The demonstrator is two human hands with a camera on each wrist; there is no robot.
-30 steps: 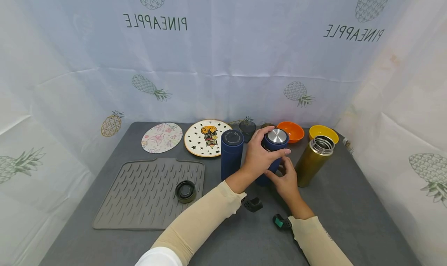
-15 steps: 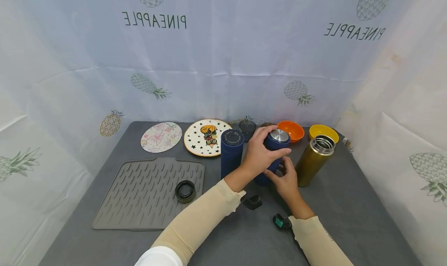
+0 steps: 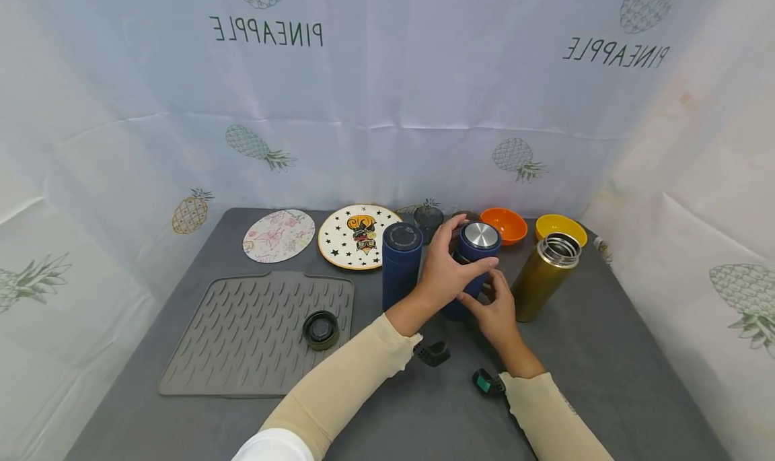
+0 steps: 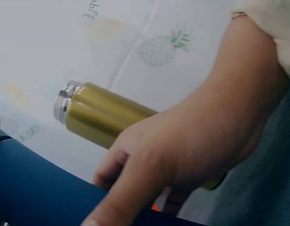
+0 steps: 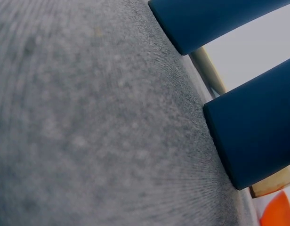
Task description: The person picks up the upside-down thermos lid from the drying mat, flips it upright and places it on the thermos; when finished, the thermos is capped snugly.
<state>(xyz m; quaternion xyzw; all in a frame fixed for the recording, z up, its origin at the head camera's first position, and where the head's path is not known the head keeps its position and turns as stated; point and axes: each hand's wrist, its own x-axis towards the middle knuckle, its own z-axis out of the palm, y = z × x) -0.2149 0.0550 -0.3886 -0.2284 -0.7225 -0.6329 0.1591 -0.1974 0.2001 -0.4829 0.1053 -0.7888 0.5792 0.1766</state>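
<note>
Since the navy-blue cylindrical bottle (image 3: pixel 475 287) with a silvery metal-topped lid (image 3: pixel 481 235) is standing upright-ish between them, I'm kinda stacking 2 grips along its axis: upper hand (image 3: pixel 445 270) wrapping nearer the lid, lower hand (image 3: pixel 499 315) clasping the body.

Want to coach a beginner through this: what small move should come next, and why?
Probably a small twist of the silver-topped lid: the upper hand curls around the top of the blue bottle, the lower hand grips its body, and the gold bottle beside them stands open.
</note>
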